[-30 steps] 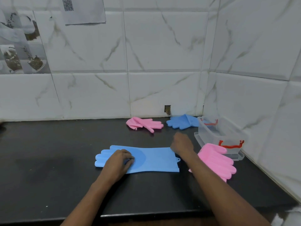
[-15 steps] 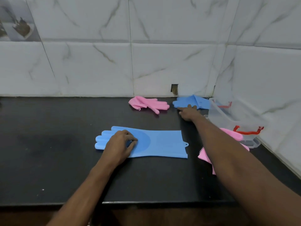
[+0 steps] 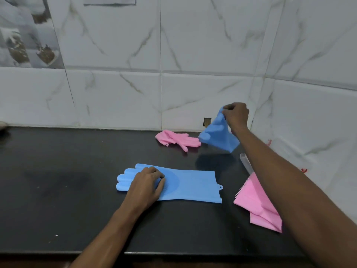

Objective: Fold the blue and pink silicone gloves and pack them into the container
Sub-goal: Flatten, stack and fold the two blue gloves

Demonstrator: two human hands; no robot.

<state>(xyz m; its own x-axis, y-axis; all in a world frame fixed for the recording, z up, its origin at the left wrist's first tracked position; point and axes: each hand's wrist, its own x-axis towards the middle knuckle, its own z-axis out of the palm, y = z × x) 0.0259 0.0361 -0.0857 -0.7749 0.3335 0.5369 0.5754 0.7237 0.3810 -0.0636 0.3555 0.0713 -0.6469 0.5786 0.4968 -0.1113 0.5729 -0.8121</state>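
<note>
A blue silicone glove (image 3: 189, 183) lies flat on the black counter, fingers pointing left. My left hand (image 3: 145, 187) presses down on its palm area. My right hand (image 3: 236, 116) pinches a second blue glove (image 3: 217, 134) near the back corner and holds it up off the counter, so it hangs down. A pink glove (image 3: 178, 139) lies crumpled by the back wall. Another pink glove (image 3: 257, 204) rests at the right, partly under my right forearm. The clear container (image 3: 244, 161) with red clips is mostly hidden behind that arm.
The black counter (image 3: 67, 190) meets white marble-tiled walls at the back and right, forming a corner. The counter's front edge runs along the bottom of the view. A small dark hole (image 3: 206, 121) sits in the back wall.
My right hand reached to the back corner, gripped the second blue glove and lifted it off the counter. The left hand stayed on the flat blue glove.
</note>
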